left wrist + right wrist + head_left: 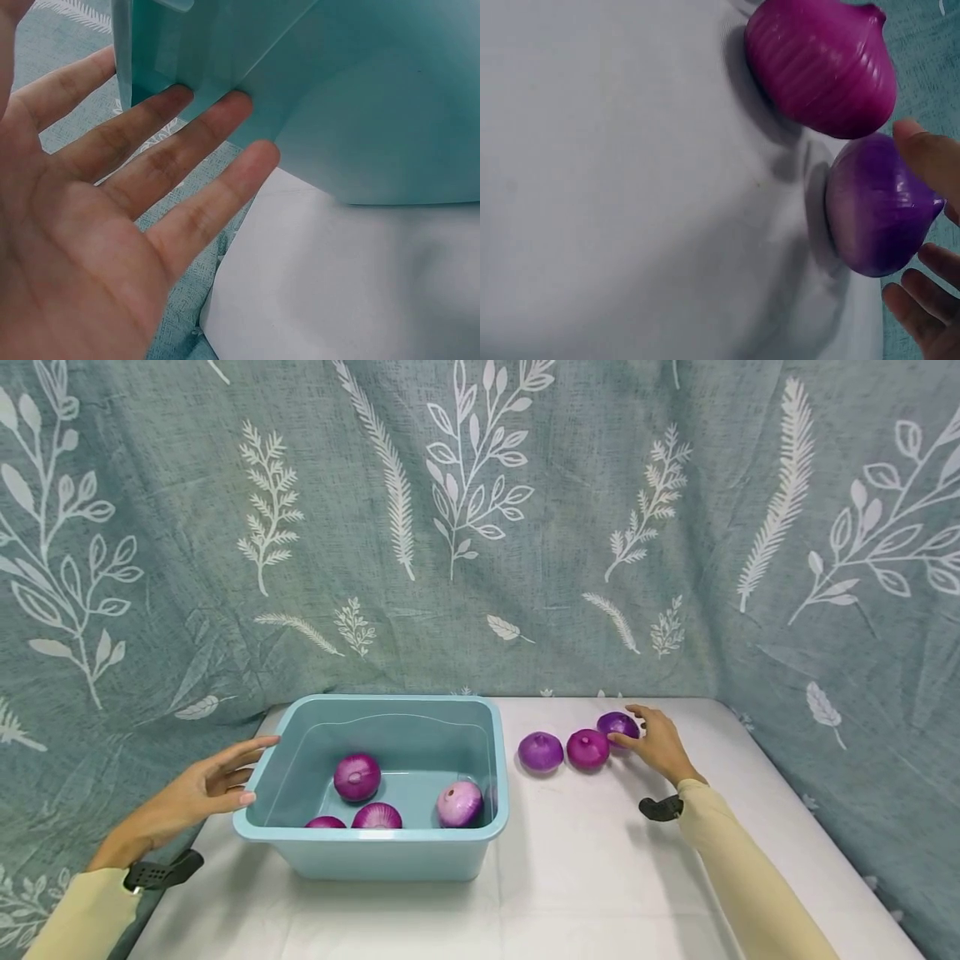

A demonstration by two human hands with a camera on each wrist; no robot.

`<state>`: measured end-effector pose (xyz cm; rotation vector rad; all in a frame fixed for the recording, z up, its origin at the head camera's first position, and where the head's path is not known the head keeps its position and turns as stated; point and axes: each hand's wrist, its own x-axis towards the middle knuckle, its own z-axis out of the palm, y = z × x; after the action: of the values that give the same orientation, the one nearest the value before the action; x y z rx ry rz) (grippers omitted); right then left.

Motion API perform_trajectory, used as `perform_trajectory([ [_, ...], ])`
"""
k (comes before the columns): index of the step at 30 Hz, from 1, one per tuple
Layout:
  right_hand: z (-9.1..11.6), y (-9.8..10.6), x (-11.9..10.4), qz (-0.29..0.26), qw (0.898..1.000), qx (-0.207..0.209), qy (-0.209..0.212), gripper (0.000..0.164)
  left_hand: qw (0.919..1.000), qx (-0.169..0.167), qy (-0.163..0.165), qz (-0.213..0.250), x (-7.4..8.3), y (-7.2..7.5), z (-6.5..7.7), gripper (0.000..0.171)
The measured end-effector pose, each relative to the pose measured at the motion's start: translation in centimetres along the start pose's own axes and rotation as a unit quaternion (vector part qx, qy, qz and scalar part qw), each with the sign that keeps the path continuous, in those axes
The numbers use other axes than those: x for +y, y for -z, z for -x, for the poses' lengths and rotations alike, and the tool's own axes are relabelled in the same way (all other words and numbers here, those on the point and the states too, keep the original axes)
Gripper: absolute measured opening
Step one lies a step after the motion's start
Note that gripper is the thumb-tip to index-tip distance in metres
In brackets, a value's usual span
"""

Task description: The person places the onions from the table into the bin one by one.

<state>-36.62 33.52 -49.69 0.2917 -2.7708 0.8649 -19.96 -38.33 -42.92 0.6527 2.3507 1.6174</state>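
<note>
A light-blue plastic basin (375, 856) stands on the table with several red onions inside, among them a paler onion (459, 803) at its right and a darker onion (357, 777) near the middle. Against the basin's left side, my left hand (197, 787) has its fingers extended; the left wrist view shows the fingers (202, 150) by the outer wall. At the back right, my right hand (660, 745) reaches over a violet onion (617, 727), thumb and fingers spread around it. Whether they touch it I cannot tell. Close by lie a magenta onion (588, 750) and a purple onion (541, 752).
A white cloth (570, 877) covers the table. Behind it and along both sides hangs a grey-green curtain (465, 635) with white leaf prints. The basin's raised rim (501, 760) lies between its contents and the onions on the right.
</note>
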Motion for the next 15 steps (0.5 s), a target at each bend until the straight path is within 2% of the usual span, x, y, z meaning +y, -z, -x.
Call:
perform_trajectory([
  [6, 0.0, -0.2, 0.7, -0.022, 0.999, -0.029, -0.035, 0.084, 0.9999, -0.007, -0.008, 0.007, 0.1, 0.0, -0.1, 0.072],
  [15, 0.2, -0.6, 1.8, -0.039, 0.998, -0.034, -0.048, 0.084, 0.9998, -0.005, -0.008, 0.018, 0.2, -0.1, -0.1, 0.072],
])
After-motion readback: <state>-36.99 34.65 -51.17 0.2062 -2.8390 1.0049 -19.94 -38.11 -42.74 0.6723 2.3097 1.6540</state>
